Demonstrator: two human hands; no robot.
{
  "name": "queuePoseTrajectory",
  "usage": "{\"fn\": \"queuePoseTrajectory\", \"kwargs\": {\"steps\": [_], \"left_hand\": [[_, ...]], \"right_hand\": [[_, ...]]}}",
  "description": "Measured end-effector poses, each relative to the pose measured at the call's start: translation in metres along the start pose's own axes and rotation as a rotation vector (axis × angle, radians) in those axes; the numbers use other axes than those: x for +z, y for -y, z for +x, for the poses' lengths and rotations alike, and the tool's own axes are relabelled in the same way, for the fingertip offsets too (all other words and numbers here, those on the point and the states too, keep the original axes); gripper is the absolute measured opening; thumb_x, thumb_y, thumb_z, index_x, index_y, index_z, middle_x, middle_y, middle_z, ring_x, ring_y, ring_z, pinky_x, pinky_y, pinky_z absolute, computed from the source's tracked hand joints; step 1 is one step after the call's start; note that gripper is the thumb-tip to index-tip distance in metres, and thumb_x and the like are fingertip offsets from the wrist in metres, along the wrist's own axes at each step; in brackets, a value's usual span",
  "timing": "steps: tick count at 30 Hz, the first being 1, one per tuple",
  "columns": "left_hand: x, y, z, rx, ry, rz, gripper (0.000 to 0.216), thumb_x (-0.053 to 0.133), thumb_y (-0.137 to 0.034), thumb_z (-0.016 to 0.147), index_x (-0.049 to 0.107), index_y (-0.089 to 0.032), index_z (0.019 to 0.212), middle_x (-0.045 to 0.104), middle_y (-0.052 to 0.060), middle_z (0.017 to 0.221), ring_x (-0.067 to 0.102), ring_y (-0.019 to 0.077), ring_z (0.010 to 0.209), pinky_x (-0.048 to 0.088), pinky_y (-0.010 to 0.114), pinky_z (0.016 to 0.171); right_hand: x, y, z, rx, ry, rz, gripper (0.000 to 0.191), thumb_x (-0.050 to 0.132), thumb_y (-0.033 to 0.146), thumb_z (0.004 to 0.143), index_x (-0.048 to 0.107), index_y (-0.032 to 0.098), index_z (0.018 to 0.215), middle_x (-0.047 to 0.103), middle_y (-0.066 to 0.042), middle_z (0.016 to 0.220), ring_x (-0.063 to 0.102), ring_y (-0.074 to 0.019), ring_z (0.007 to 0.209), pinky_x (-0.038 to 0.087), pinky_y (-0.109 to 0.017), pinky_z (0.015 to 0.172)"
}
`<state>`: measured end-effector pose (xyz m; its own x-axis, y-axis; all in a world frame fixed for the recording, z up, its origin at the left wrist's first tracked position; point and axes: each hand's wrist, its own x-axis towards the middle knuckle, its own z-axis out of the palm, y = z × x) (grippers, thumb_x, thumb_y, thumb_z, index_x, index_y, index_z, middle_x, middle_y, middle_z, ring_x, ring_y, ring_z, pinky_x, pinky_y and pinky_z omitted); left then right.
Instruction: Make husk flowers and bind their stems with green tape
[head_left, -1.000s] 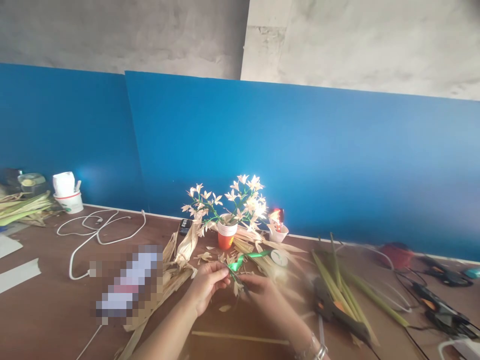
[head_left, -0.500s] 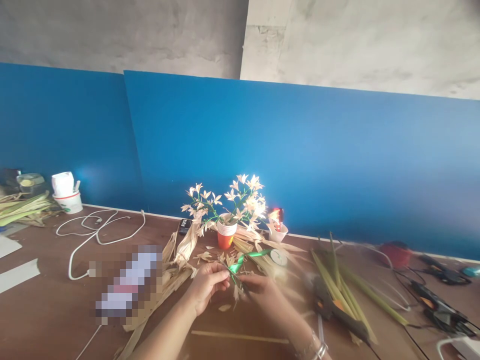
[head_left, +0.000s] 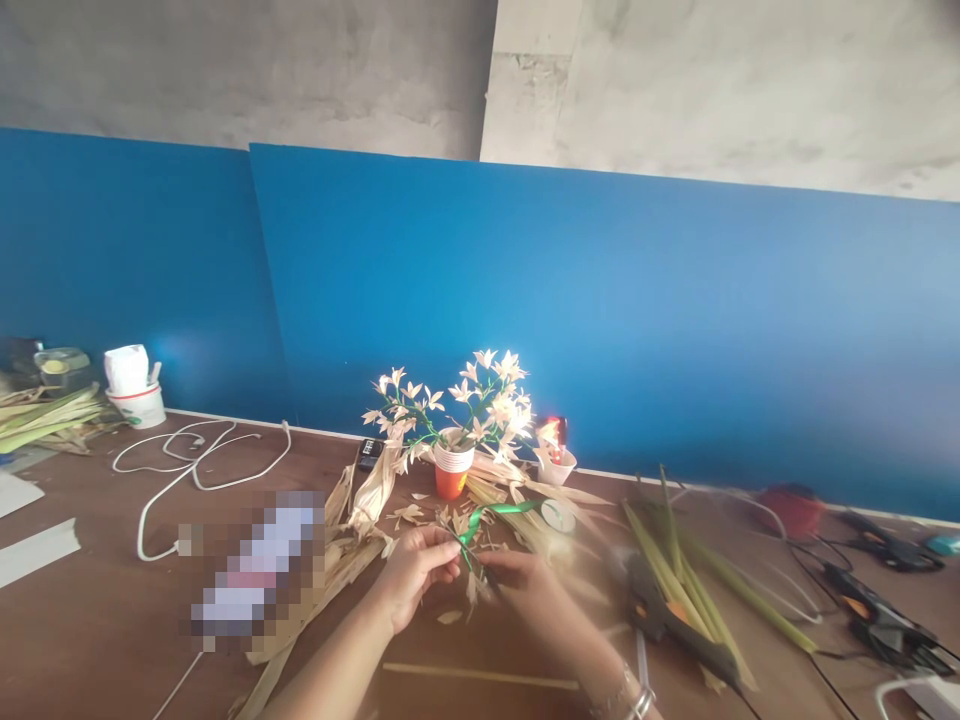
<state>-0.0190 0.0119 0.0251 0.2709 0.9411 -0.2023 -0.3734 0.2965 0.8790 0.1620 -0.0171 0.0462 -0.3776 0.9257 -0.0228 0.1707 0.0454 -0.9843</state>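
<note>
My left hand [head_left: 420, 568] is closed in a pinch on a thin dark stem [head_left: 466, 552]. Green tape [head_left: 499, 508] is wound on that stem and runs back to a small tape roll [head_left: 558, 515] on the table. At the stem's other end my right hand [head_left: 521, 580] is closed round it, its fingertips partly hidden and a little blurred. Pale petal-like husk pieces [head_left: 474, 588] hang just below the stem between the hands. Beyond them stands an orange and white paper cup [head_left: 451, 478] holding white husk flowers [head_left: 502, 395] on green stems.
Dried corn husks [head_left: 367, 505] lie around the cup. A blurred-out device [head_left: 259, 570] lies at left, near a white cable [head_left: 195, 462]. To the right are green leaf stalks [head_left: 701, 595], a dark glue gun [head_left: 667, 615] and more tools [head_left: 885, 610]. A blue panel [head_left: 600, 320] closes off the back.
The green tape between stem and roll has shifted from a straighter line to a slacker curve. Both hands keep nearly the same place and grip.
</note>
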Motion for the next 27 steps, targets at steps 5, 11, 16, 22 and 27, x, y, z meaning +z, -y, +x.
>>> {"fn": "queuePoseTrajectory", "kwargs": {"steps": [5,11,16,22,27], "left_hand": [[0.003,0.001,-0.003,0.001,0.000,0.053,0.023,0.080,-0.028,0.053,0.064,-0.013,0.061,0.063,0.000,0.053,0.054,0.0098,0.049,0.039,0.022,0.052],[0.003,0.002,-0.003,-0.009,0.014,0.053,0.024,0.080,-0.029,0.054,0.063,-0.014,0.061,0.062,-0.001,0.054,0.054,0.0099,0.050,0.039,0.022,0.052],[0.003,-0.004,-0.005,0.021,0.028,0.027,0.023,0.078,-0.027,0.056,0.060,-0.014,0.063,0.061,-0.002,0.055,0.055,0.0095,0.052,0.039,0.021,0.053],[0.001,-0.008,-0.005,0.045,-0.005,0.065,0.019,0.069,-0.027,0.062,0.052,-0.017,0.064,0.069,0.004,0.074,0.058,0.0118,0.058,0.031,0.019,0.045],[0.002,-0.006,-0.003,0.048,-0.009,0.154,0.016,0.064,-0.026,0.062,0.056,-0.019,0.073,0.062,-0.002,0.052,0.049,0.0111,0.048,0.027,0.021,0.047]], "right_hand": [[0.003,0.003,-0.001,-0.003,-0.005,-0.045,0.041,0.070,0.045,0.071,0.073,0.018,0.102,0.072,-0.006,0.080,0.063,-0.0249,0.083,0.052,-0.036,0.077],[0.001,0.006,-0.003,-0.015,0.014,-0.031,0.040,0.071,0.046,0.069,0.075,0.019,0.098,0.071,-0.007,0.083,0.062,-0.0253,0.081,0.052,-0.036,0.074],[-0.004,-0.005,-0.001,0.020,-0.017,0.009,0.046,0.075,0.046,0.064,0.072,0.018,0.101,0.070,-0.007,0.086,0.062,-0.0248,0.083,0.050,-0.036,0.076],[-0.013,-0.020,0.003,0.030,-0.061,0.110,0.043,0.073,0.047,0.067,0.068,0.018,0.098,0.068,-0.005,0.082,0.059,-0.0173,0.069,0.048,-0.031,0.067],[-0.009,-0.020,0.002,0.056,-0.038,0.034,0.043,0.073,0.052,0.066,0.066,0.017,0.089,0.064,-0.002,0.076,0.054,-0.0132,0.062,0.044,-0.025,0.058]]}}
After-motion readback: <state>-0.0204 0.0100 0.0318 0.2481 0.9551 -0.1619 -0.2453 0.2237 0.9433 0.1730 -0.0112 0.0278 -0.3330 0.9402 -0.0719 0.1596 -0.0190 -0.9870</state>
